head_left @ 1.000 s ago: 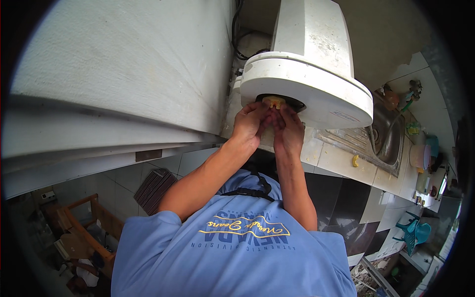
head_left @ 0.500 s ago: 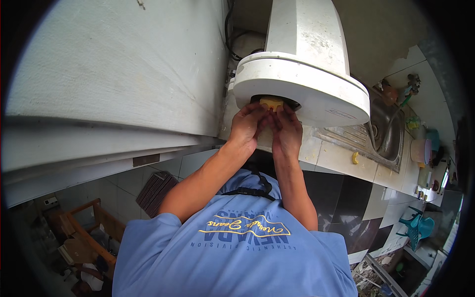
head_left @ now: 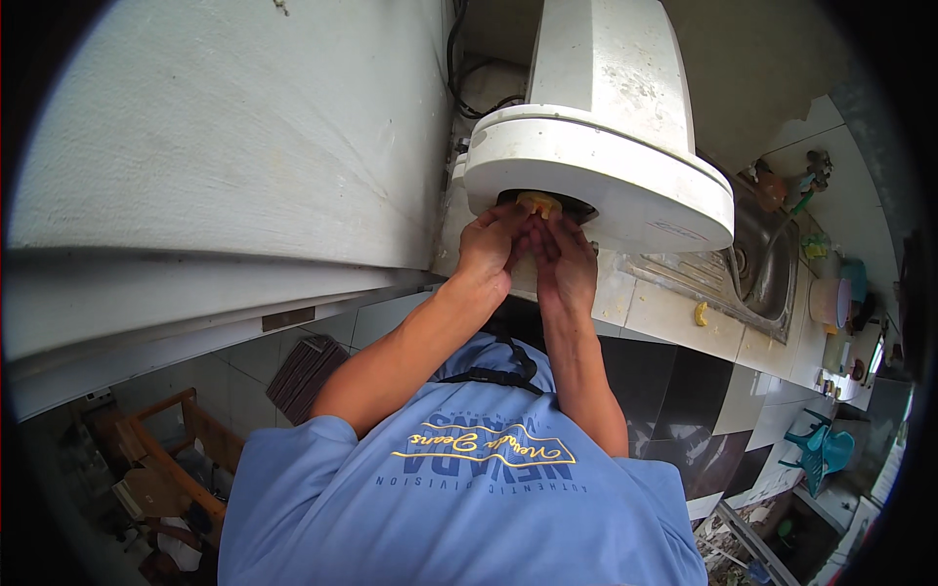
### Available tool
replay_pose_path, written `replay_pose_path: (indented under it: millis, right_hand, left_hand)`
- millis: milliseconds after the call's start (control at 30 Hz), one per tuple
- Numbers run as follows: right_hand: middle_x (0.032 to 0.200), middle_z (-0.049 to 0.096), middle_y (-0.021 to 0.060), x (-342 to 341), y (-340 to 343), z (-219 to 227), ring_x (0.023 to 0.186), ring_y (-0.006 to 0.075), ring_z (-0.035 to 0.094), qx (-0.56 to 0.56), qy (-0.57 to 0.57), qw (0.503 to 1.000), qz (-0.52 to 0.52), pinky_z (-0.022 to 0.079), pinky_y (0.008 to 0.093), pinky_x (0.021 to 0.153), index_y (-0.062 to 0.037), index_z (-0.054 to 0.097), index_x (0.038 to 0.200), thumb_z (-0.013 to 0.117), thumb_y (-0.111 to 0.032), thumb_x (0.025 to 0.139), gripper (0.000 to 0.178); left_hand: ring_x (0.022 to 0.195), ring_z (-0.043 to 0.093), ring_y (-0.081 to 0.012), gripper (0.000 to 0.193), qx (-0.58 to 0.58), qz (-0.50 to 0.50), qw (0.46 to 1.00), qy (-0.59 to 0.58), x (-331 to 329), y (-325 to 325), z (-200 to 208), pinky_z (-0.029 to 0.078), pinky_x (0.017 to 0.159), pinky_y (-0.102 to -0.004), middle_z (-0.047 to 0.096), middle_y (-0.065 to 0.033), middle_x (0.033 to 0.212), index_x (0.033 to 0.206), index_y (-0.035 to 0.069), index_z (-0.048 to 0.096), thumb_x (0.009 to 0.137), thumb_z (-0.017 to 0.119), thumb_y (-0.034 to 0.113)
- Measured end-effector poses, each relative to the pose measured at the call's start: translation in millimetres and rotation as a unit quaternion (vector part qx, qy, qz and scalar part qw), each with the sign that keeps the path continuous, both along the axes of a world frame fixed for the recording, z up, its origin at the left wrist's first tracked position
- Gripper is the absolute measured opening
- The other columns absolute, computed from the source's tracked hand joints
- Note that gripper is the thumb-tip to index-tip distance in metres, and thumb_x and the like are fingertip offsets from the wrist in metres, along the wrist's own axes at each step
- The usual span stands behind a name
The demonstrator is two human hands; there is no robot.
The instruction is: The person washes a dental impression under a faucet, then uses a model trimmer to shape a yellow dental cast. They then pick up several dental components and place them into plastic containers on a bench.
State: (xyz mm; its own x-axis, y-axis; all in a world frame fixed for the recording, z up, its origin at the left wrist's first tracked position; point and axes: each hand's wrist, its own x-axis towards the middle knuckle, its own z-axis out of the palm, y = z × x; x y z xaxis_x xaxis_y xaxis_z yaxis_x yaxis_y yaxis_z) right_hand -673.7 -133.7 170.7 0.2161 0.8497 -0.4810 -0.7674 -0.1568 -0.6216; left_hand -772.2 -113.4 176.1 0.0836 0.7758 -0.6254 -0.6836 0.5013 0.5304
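A yellow, soft-looking, dough-like piece point(head_left: 538, 203) shows at the dark opening in the front of a large white machine point(head_left: 598, 166) with a rounded rim. My left hand point(head_left: 486, 240) grips it from the left, fingers curled toward the opening. From the other side, my right hand point(head_left: 568, 260) closes on the same piece with bent fingers. Both hands meet just under the machine's rim, close together. The fingertips and the inside of the opening are partly hidden.
A steel sink point(head_left: 757, 264) with a ribbed drainboard lies right of the machine. On the tiled counter's edge rests a small curved yellow piece point(head_left: 701, 313). A broad pale panel point(head_left: 225, 146) rises on the left. A teal plastic chair point(head_left: 821, 451) stands farther right.
The yellow piece looks more uneven and sits slightly higher in the opening. My fingers have shifted a little around it. The view has moved slightly.
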Motion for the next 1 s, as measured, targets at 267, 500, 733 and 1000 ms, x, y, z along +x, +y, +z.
replay_pose_path:
  millis: [267,500,733,1000]
  right_hand:
    - [0.104,0.062,0.0090,3.7,-9.5,-0.1,0.103,0.0211,0.061,0.013,0.027,0.999,-0.019,0.048,0.0329,0.091,-0.0049,0.053,0.109,0.062,-0.006,0.089,0.022]
    - [0.105,0.062,0.0092,4.2,-5.6,-0.7,0.105,0.0207,0.059,0.005,0.044,0.999,-0.011,0.046,0.0323,0.095,-0.0052,0.056,0.106,0.062,-0.007,0.089,0.019]
    - [0.102,0.063,0.0084,14.0,-19.7,14.0,0.099,0.0180,0.062,-0.015,0.090,0.996,0.011,0.050,0.0297,0.086,-0.0052,0.055,0.108,0.063,-0.010,0.089,0.021]
    - [0.105,0.061,0.0089,56.5,-56.3,37.0,0.098,0.0186,0.061,0.010,0.084,0.996,0.039,0.052,0.0291,0.084,-0.0026,0.052,0.116,0.065,-0.015,0.088,0.033]
  left_hand:
    - [0.078,0.057,-0.0069,0.016,0.010,-0.038,0.998,0.042,2.3,0.3,9.6,0.043,0.065,-0.0228,0.062,0.0025,0.085,0.096,0.012,0.063,0.082,0.071,0.015]
    - [0.077,0.057,-0.0072,0.017,0.003,-0.054,0.998,0.031,-2.1,3.0,2.0,0.042,0.064,-0.0230,0.061,0.0034,0.084,0.096,0.013,0.062,0.083,0.072,0.016]
    - [0.079,0.057,-0.0070,0.014,0.023,-0.064,0.998,0.018,-6.4,-10.3,18.6,0.043,0.071,-0.0240,0.062,0.0044,0.087,0.095,0.015,0.061,0.086,0.069,0.021]
    - [0.084,0.056,-0.0075,0.016,0.139,-0.131,0.977,0.092,20.0,-41.3,39.3,0.042,0.077,-0.0253,0.062,0.0023,0.091,0.095,0.013,0.061,0.088,0.068,0.025]
